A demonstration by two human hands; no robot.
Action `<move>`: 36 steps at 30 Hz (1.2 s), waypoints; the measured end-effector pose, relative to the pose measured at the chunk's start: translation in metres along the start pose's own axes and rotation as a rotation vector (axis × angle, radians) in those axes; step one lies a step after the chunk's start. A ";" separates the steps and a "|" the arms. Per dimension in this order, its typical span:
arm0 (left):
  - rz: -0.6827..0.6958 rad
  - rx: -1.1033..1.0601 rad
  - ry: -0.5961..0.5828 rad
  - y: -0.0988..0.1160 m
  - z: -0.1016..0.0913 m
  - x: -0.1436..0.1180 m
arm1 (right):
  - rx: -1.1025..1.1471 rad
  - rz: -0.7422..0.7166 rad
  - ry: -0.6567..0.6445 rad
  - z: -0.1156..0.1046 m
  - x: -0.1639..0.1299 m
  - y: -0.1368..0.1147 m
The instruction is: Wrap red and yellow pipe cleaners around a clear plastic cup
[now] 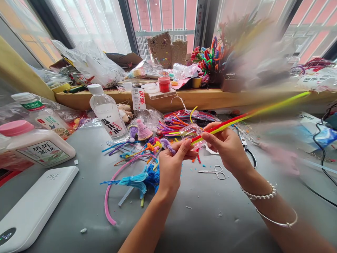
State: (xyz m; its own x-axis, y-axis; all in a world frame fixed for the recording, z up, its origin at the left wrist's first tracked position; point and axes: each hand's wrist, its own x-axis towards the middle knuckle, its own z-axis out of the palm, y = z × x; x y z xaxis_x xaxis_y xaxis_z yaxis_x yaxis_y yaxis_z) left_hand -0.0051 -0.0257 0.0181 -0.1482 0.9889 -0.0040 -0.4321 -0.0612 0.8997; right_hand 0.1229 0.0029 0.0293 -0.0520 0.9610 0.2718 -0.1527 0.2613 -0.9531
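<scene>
Above the grey desk (205,218), both hands pinch fuzzy pipe cleaners (252,113). Left hand (172,165) and right hand (228,147) fingers clamp the thin red and yellow stems together.

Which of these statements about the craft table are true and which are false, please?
1. Both hands hold a bundle of pipe cleaners. True: the left hand and right hand grip its near end.
2. The small scissors are in the right hand. False: they lie on the table.
3. The water bottle has a red cap. False: the cap is white.
4. A pink pipe cleaner lies curved on the table. True.
5. The right wrist is bare. False: it wears bracelets.
</scene>
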 end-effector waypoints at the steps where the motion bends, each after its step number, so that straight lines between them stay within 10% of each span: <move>1: 0.004 0.007 0.001 0.000 0.000 0.000 | -0.001 0.003 -0.002 0.000 0.000 0.000; 19: -0.026 -0.038 0.035 0.000 -0.002 0.006 | 0.117 -0.045 -0.077 -0.009 0.006 0.002; 36: -0.080 -0.023 -0.054 0.006 -0.001 0.002 | -0.234 -0.326 -0.308 -0.034 0.013 -0.002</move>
State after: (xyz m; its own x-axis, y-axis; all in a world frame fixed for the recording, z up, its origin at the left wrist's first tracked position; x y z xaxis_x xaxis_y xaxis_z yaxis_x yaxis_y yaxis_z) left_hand -0.0093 -0.0241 0.0229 -0.0642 0.9966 -0.0512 -0.4614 0.0159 0.8871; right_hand 0.1564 0.0177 0.0296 -0.3324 0.7635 0.5537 0.0142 0.5910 -0.8065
